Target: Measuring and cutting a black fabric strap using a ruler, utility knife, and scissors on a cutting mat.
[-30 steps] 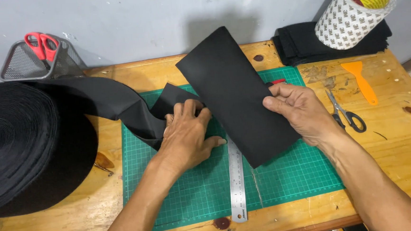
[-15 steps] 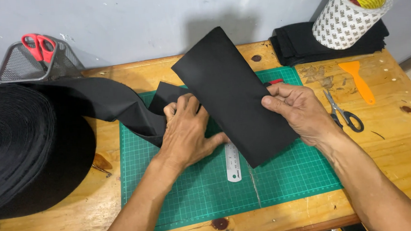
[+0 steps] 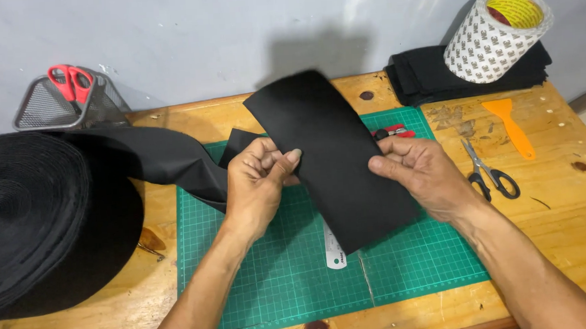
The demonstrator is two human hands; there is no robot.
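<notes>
— Fingers first: what have they got?

— The left hand [image 3: 257,183] has its fingers curled shut, pinching the near edge of the black strip [image 3: 337,158]. The right hand [image 3: 426,177] grips the strip's other edge, thumb on top, fingers tucked beneath. The strip is held tilted just above the green cutting mat [image 3: 279,274], and it runs back under the left hand to the big black roll [image 3: 39,221] at the table's left end.

— Any packages or labels?

— One tape roll [image 3: 495,33] at the far right corner, white with a small repeated print and a yellow core (leaning on a stack of black pieces [image 3: 423,75]).

— And round about?

— A steel ruler [image 3: 334,250] pokes out from under the strip. Scissors with black handles [image 3: 490,171] lie right of the mat, an orange scraper [image 3: 511,124] beyond them. Red-handled scissors [image 3: 71,80] stand in a wire-mesh holder [image 3: 39,109] at the back left. Something red [image 3: 396,132] is half hidden behind the strip; I cannot tell what.
</notes>
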